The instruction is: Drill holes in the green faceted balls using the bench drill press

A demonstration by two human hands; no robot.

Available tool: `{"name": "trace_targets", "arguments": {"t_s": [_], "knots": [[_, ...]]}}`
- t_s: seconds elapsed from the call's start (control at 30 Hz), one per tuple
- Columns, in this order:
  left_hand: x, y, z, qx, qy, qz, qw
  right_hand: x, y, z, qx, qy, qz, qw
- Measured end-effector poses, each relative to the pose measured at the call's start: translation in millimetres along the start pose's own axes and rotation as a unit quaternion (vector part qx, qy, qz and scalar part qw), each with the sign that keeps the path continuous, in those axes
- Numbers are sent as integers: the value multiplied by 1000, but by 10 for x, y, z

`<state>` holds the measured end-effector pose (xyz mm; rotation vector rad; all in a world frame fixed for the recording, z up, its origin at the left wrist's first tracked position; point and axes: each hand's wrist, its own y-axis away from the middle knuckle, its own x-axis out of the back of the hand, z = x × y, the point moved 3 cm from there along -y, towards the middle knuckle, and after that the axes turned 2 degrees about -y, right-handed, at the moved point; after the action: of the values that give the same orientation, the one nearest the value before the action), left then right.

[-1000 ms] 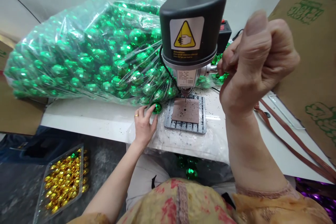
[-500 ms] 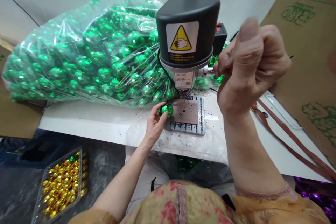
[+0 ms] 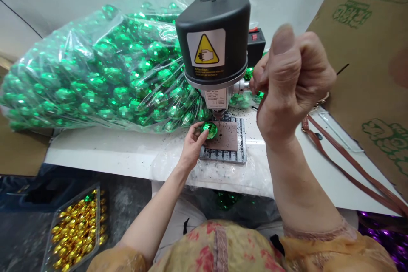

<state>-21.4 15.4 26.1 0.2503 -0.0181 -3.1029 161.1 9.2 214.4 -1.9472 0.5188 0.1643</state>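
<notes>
A shiny green faceted ball (image 3: 211, 130) is pinched between the fingers and thumb of my left hand (image 3: 193, 144), over the left part of the brown board. That board (image 3: 228, 142) lies on the grey slotted base plate (image 3: 241, 153) of a small bench drill press (image 3: 212, 38), and a dark hole shows in it. The drill's chuck (image 3: 219, 113) hangs just above the ball. My right hand (image 3: 295, 80) is closed in a fist around the drill press lever at the machine's right side; the hand hides most of the lever.
A large clear bag (image 3: 95, 76) of green balls fills the left of the white table (image 3: 105, 148). Below stands a clear tub (image 3: 97, 216) of gold balls. Cardboard (image 3: 376, 72) and a brown strap (image 3: 344, 159) are at right. Dark shavings lie around the base plate.
My left hand has moved the green ball rightward, from the board's left edge to closer under the chuck. My right hand stays on the lever. The view has shifted slightly.
</notes>
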Motion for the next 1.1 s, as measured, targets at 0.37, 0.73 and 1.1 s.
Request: {"name": "trace_targets", "arguments": {"t_s": [0.37, 0.73, 1.1], "knots": [[-66, -120, -140, -94, -155, -27, 983, -3, 1, 5, 19, 15, 2, 1000], [-231, -47, -96, -159, -296, -18, 942, -22, 4, -76, 1, 8, 20, 1000], [-241, -36, -111, -149, -272, -15, 951, 48, 218, 5, 42, 28, 23, 998]]}}
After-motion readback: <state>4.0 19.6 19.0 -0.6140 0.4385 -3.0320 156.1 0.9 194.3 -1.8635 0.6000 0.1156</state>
